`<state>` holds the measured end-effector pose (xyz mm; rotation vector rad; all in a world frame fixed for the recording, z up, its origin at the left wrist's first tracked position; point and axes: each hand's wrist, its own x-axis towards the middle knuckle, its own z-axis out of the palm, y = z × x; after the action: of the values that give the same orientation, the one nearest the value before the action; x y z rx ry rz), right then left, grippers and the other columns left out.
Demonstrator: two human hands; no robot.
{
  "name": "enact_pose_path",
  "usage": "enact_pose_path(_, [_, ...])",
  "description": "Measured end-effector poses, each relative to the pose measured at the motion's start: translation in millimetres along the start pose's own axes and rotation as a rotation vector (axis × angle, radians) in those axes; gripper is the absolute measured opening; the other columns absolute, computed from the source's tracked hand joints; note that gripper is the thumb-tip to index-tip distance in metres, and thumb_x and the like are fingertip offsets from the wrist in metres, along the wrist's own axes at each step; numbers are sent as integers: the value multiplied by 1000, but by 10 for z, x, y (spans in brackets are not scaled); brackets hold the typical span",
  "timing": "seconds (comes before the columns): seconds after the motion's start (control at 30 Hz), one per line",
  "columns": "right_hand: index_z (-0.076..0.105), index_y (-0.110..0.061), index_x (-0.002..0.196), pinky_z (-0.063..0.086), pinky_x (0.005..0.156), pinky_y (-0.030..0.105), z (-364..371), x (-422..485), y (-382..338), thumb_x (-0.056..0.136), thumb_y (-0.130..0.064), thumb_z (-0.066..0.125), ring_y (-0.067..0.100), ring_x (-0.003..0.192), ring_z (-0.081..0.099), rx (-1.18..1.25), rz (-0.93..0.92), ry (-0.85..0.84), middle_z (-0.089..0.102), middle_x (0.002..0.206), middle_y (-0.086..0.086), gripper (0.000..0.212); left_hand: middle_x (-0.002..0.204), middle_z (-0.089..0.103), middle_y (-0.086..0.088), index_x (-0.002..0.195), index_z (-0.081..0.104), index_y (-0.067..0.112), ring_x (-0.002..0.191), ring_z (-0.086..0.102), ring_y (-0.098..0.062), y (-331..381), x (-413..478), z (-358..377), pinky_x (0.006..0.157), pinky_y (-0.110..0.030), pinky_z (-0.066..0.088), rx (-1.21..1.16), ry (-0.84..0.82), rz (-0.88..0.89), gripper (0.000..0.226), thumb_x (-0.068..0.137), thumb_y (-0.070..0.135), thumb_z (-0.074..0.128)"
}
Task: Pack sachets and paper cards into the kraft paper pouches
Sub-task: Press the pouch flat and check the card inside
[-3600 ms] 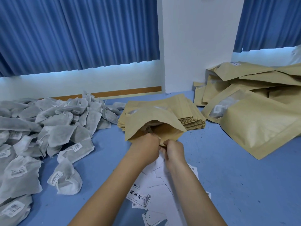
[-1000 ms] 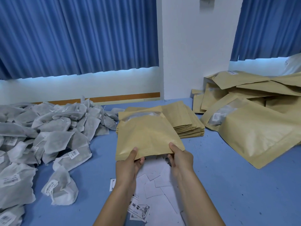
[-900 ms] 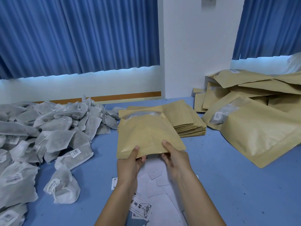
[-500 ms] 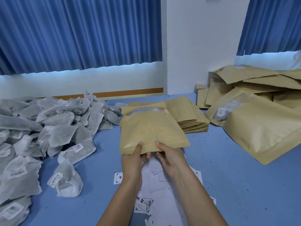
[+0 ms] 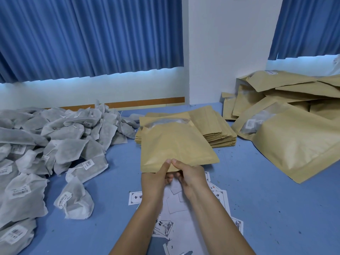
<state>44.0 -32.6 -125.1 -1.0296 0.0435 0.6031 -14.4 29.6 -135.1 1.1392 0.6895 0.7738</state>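
The kraft paper pouch (image 5: 174,146) is matt tan paper, lightly creased, with a filmy clear plastic window near its top. The stack of pouches (image 5: 211,126) shows the same dull paper. The sachets (image 5: 73,138) are grey, fibrous, non-woven cloth with glossy white barcode labels. The paper cards (image 5: 176,205) look smooth and white. The table (image 5: 266,208) is matt blue, speckled.

Both hands meet at the near edge of a kraft pouch (image 5: 174,146), the left hand (image 5: 156,179) and right hand (image 5: 191,176) pinching it thumb to thumb above scattered paper cards (image 5: 176,205) on the blue table (image 5: 266,199). A flat pouch stack (image 5: 215,127) lies just beyond at twelve o'clock. Grey sachets (image 5: 55,144) heap at nine o'clock, and filled pouches (image 5: 294,129) pile at two o'clock.
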Motion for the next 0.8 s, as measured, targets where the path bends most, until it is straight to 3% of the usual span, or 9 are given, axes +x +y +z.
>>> enact_pose_path(0.17, [64,4,83,42,59,26,31,-24,47,79,0,72,28,72,54,-61,26,-39,62,81,18,10,49,54,0,71,56,9,39,43,-7,7,30,-27,39,-16,36,47,65,-73,18,82,12,69])
enact_pose_path(0.33, [63,-2,88,40,55,26,6,-3,-6,80,7,68,26,68,55,-5,19,-34,65,86,14,13,55,57,-10,81,58,5,41,46,-18,75,36,-28,38,-22,33,-14,70,-64,18,92,17,51])
enact_pose_path(0.47, [63,-10,91,47,54,22,-59,53,-82,83,0,68,13,70,61,-40,-19,-33,67,86,3,13,43,49,-3,70,53,4,32,42,-11,79,88,-74,35,-16,32,57,133,-37,33,99,20,46])
enact_pose_path(0.6, [62,-12,92,52,51,21,-232,204,-237,87,-9,66,15,67,60,-161,-117,124,64,83,-1,7,40,50,0,68,53,4,30,40,-8,91,133,-125,34,-13,31,98,157,-19,36,99,20,46])
enact_pose_path(0.7, [59,-13,79,49,51,27,-319,265,-276,90,-17,64,16,47,57,-308,-132,182,64,71,3,12,53,63,-9,84,56,1,40,58,-14,124,99,-106,39,-18,46,31,40,-51,29,101,21,43])
enact_pose_path(0.8, [55,-5,75,41,37,22,-353,268,-334,100,-25,43,16,32,48,-305,-136,178,57,45,8,34,84,72,-14,101,55,7,68,72,-32,173,49,-63,55,-30,58,-27,-96,-75,24,104,21,35])
